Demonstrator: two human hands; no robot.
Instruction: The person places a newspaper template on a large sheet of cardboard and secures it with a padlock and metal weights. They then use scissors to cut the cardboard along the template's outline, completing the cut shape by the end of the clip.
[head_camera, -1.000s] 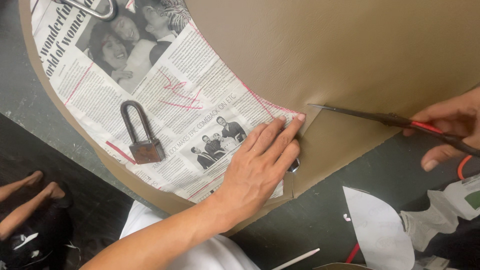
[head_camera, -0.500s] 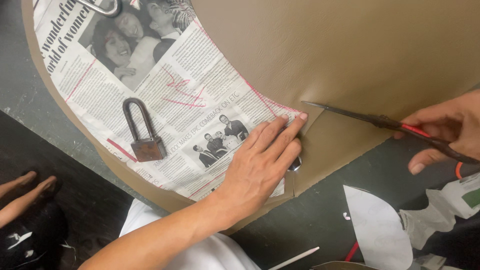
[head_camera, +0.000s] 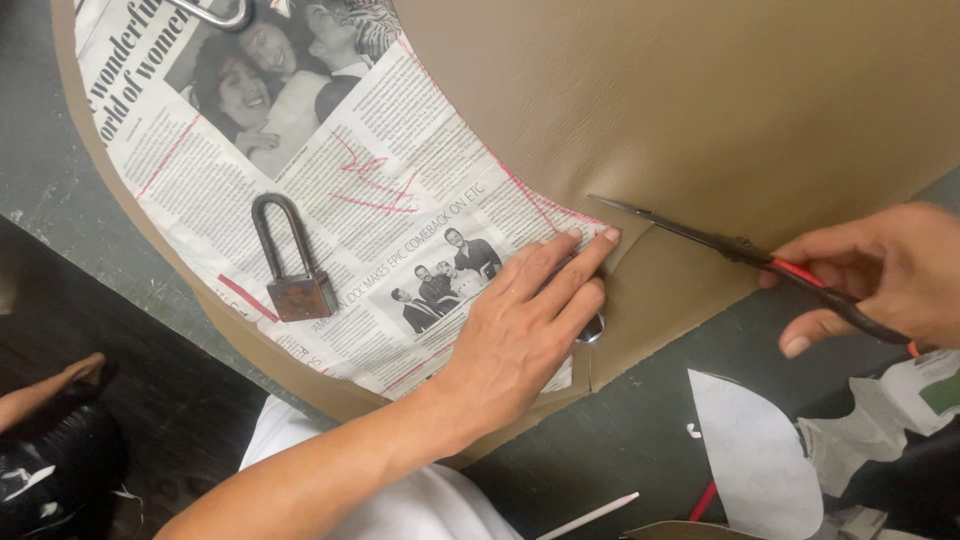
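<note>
The tan leatherette sheet (head_camera: 700, 110) is spread on the dark bench (head_camera: 640, 440) and met by scissors (head_camera: 720, 245) grasped in the right hand (head_camera: 880, 275). A newspaper pattern (head_camera: 400, 200) is pressed flat by the left hand (head_camera: 520, 330), fingers released; a padlock (head_camera: 290, 265) is set nearby.

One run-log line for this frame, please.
left hand flat on newspaper pattern | right hand holds scissors, blades at tan leatherette | padlock weighs pattern
</note>
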